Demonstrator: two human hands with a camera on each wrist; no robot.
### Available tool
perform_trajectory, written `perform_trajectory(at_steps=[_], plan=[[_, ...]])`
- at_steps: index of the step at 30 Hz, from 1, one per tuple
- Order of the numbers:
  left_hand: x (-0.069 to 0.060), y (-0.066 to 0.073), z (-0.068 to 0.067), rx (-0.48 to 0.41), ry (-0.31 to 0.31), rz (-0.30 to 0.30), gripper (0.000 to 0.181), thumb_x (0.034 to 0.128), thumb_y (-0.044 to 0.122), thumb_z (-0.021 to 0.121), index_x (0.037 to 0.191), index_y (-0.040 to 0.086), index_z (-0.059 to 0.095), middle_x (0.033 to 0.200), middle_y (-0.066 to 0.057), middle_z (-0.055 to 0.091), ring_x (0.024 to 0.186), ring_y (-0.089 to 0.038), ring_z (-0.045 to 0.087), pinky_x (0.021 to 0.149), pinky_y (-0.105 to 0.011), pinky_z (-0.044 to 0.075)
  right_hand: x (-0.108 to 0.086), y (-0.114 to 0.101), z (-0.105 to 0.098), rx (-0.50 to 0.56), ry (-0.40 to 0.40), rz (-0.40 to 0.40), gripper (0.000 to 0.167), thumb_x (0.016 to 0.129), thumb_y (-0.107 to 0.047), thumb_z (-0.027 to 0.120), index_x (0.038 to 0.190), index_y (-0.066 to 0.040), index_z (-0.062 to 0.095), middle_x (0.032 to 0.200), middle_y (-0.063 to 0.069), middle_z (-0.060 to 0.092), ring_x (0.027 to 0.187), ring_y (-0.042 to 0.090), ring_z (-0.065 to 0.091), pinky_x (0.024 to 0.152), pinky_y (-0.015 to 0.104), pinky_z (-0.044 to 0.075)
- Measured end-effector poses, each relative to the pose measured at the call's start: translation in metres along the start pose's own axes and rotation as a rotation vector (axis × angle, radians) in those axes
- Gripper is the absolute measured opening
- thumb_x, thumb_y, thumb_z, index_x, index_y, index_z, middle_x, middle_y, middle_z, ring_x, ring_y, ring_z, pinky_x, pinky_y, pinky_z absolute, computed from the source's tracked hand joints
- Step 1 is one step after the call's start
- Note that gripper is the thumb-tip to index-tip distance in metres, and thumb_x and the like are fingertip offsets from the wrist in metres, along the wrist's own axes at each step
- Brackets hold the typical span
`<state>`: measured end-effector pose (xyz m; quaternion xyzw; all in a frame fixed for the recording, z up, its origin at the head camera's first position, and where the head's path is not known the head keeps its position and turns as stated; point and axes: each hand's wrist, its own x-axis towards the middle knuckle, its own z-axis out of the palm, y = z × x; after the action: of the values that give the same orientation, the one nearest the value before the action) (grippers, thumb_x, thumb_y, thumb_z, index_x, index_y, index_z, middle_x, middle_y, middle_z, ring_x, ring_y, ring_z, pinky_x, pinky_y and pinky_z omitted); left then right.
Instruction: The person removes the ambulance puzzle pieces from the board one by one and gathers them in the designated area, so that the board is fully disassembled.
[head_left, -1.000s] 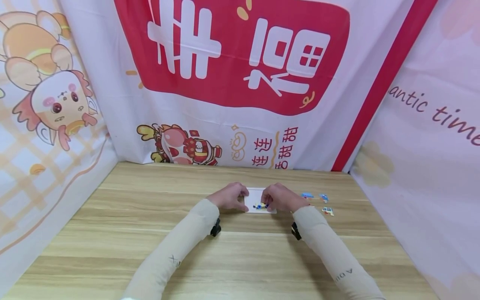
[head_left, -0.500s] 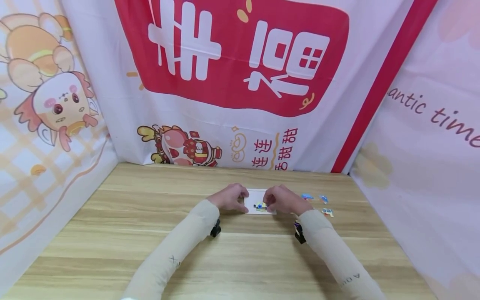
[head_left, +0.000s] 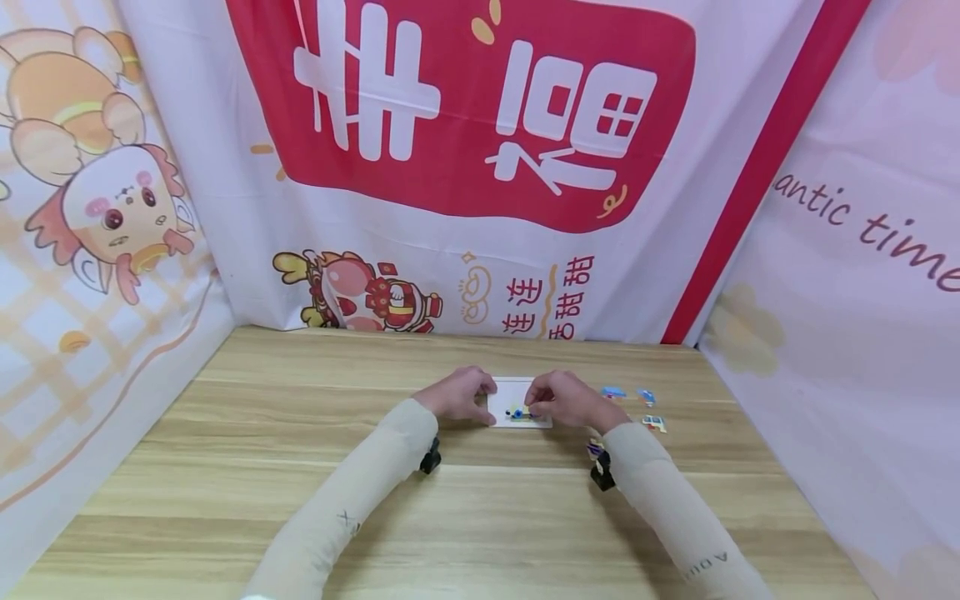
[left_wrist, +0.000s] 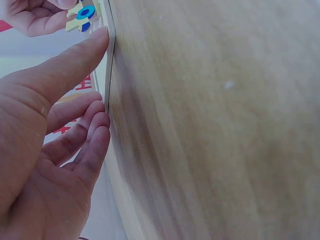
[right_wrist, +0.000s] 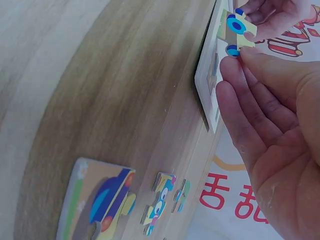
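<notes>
A white puzzle board (head_left: 512,391) lies near the far side of the wooden table. My left hand (head_left: 459,394) is at its left side, thumb and fingertips touching the board's edge in the left wrist view. My right hand (head_left: 566,398) is over the board's right part. Its thumb and index finger pinch a yellow puzzle piece (right_wrist: 244,41) with blue wheel shapes, low over the board's near part. The fingers partly hide this piece, and I cannot tell whether it lies flat against the board or joins other pieces there.
To the right of the board lie several loose puzzle pieces: a blue piece (head_left: 613,392), a smaller blue piece (head_left: 647,397) and a piece with windows (head_left: 654,423). A purple and blue piece (right_wrist: 107,202) is close to the right wrist. Printed cloth (head_left: 480,217) hangs behind the table.
My right wrist and forearm have shifted slightly right and nearer, while the right fingers stay over the board. The left hand keeps its place at the board's edge.
</notes>
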<state>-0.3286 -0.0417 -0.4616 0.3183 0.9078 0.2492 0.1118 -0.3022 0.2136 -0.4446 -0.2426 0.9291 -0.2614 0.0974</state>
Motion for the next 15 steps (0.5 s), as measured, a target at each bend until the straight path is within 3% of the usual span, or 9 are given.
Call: perform_trajectory(at_steps=[6,15], plan=[[0.000,0.000,0.001,0.004,-0.004,-0.013,0.058,0.0861,0.028,0.089,0.134,0.003,0.068,0.130,-0.010,0.070,0.120,-0.024,0.064,0.112,-0.039,0.053,-0.009,0.009,-0.006,0.042,0.032,-0.039,0.004,0.099,-0.014,0.073,0.097,-0.010,0.076,0.093,-0.003,0.076,0.088,0.009,0.068,0.087,0.032,0.061],[-0.003,0.002,0.000,-0.009,-0.003,-0.007,0.059,0.0857,0.026,0.090,0.135,0.002,0.067,0.131,-0.011,0.069,0.121,-0.024,0.064,0.112,-0.039,0.053,-0.041,0.030,-0.029,0.079,0.066,0.016,0.004,0.101,-0.015,0.072,0.099,-0.012,0.074,0.096,-0.002,0.075,0.090,0.011,0.067,0.083,0.029,0.059]])
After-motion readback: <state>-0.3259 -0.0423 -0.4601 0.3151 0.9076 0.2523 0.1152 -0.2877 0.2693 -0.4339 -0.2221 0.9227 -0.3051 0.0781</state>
